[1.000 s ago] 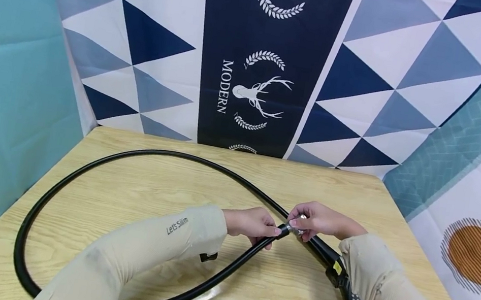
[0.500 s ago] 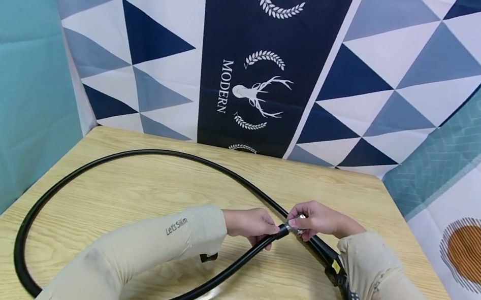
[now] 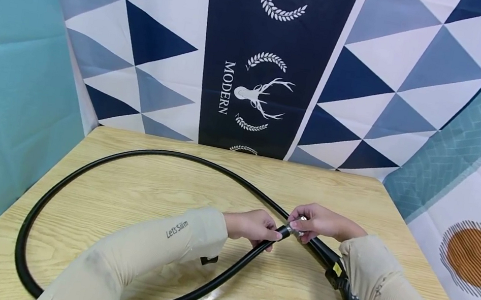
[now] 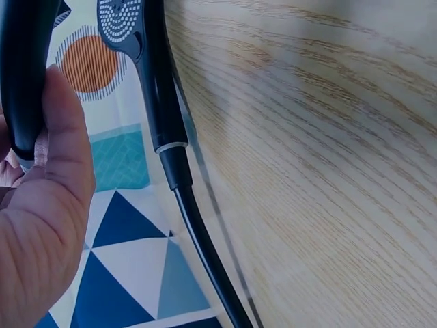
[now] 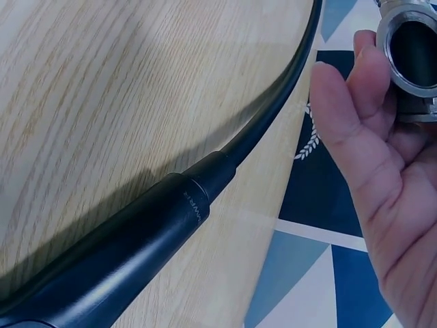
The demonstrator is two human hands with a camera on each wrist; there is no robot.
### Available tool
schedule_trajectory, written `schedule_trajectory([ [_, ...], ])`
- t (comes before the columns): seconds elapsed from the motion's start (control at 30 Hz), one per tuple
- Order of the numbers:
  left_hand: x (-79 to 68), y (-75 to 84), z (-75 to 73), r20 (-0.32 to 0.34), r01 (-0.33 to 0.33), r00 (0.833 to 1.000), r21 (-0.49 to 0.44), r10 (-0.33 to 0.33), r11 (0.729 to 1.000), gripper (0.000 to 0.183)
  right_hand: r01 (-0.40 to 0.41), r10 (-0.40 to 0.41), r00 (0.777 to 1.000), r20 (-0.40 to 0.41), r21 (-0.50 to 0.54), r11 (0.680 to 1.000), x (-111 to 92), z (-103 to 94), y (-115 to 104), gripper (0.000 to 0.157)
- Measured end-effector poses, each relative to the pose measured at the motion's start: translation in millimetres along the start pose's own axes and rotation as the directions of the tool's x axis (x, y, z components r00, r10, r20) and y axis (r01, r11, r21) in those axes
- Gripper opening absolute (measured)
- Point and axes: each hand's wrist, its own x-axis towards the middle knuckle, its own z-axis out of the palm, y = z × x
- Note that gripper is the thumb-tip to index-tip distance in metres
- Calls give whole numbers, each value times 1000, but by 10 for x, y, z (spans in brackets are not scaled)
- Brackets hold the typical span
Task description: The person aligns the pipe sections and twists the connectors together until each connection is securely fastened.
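A long black shower hose loops over the wooden table. My left hand pinches the hose near its free end, just behind a black collar. In the left wrist view, the thumb lies along this black end. My right hand pinches a silver metal fitting at the tip of that end. The right wrist view shows a round metal ring with a dark opening. Whether the fitting is joined to the hose is hidden by the fingers. A black shower head on the hose's other end lies under the right forearm.
The wooden table ends at a patterned cloth behind and hanging cloths on both sides. A small black piece shows beneath the left sleeve. The hose's near stretch passes under the left forearm.
Both hands stay at the same spot, with only slight finger movement. The whole head view has shifted very slightly. Hose and shower head lie as before.
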Motion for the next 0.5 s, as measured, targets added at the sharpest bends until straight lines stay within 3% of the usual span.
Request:
schedule_trajectory([
  [0.5, 1, -76, -60, 39, -20, 999, -26, 21, 999, 26, 6, -6, 1000, 22, -1, 1000, 12, 42, -88, 21],
])
